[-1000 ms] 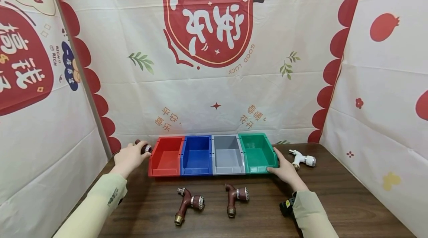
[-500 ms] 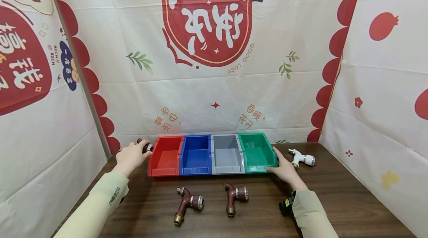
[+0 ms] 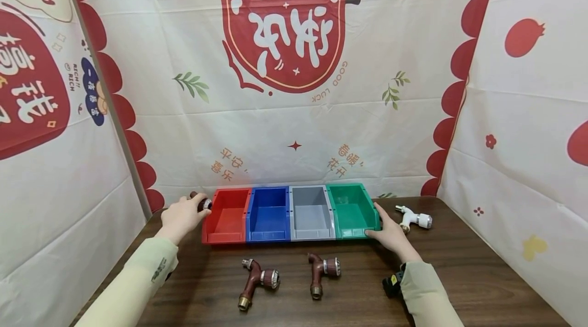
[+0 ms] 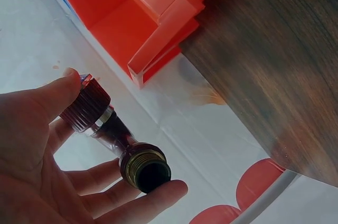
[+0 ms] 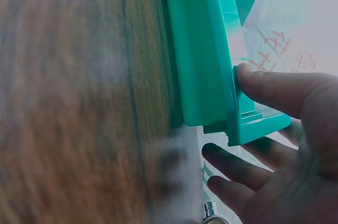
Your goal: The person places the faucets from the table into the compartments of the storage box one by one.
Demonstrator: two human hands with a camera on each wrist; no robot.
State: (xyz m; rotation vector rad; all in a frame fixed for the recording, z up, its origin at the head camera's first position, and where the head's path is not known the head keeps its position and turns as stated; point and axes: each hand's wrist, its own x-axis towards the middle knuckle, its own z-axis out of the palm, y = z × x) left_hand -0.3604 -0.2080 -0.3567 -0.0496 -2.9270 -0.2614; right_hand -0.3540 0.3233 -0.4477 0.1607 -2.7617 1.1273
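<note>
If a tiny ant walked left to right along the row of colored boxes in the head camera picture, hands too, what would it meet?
Left hand, red box, blue box, gray box, green box, right hand, white tap.

Bin row (image 3: 291,220), front: left tap (image 3: 252,285) and right tap (image 3: 317,276) obstruct; lane open between them.
Left end: occupied by left grip (image 3: 184,218) with held tap (image 4: 112,133).
Right end: occupied by right grip (image 3: 391,233); white tap (image 3: 415,218) beyond.
Rear: backdrop (image 3: 275,123) limits passage.
Top: open from above.
</note>
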